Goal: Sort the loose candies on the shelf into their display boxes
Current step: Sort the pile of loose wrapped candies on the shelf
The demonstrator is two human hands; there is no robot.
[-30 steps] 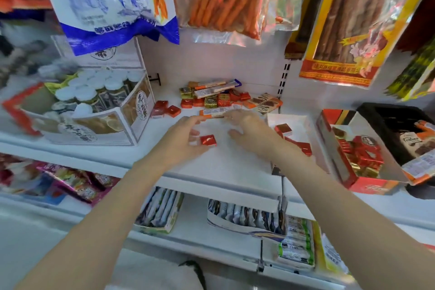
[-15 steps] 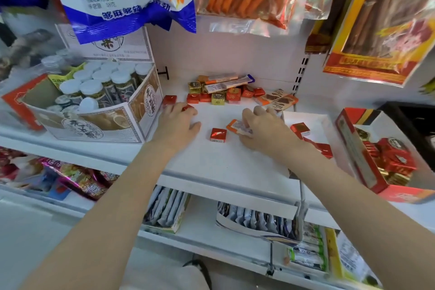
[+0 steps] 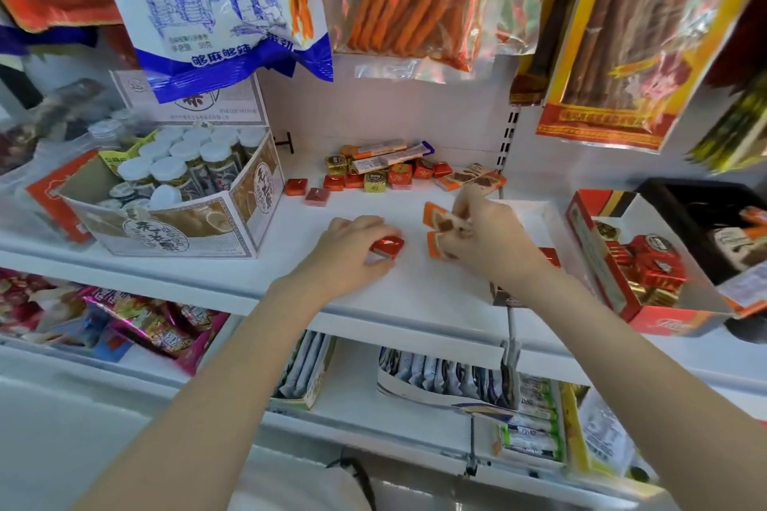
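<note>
Two hands work over the white shelf (image 3: 415, 286). Far left stands a box of white-capped bottles (image 3: 174, 195). My left hand (image 3: 348, 249) curls its fingers round a red square candy (image 3: 388, 246), low on the shelf. Behind it lies the heap of loose candies (image 3: 386, 172) against the back wall. My right hand (image 3: 485, 239) pinches orange flat wrapped candies (image 3: 440, 220). Furthest right sits the red display box (image 3: 602, 261) of red foil pieces.
</note>
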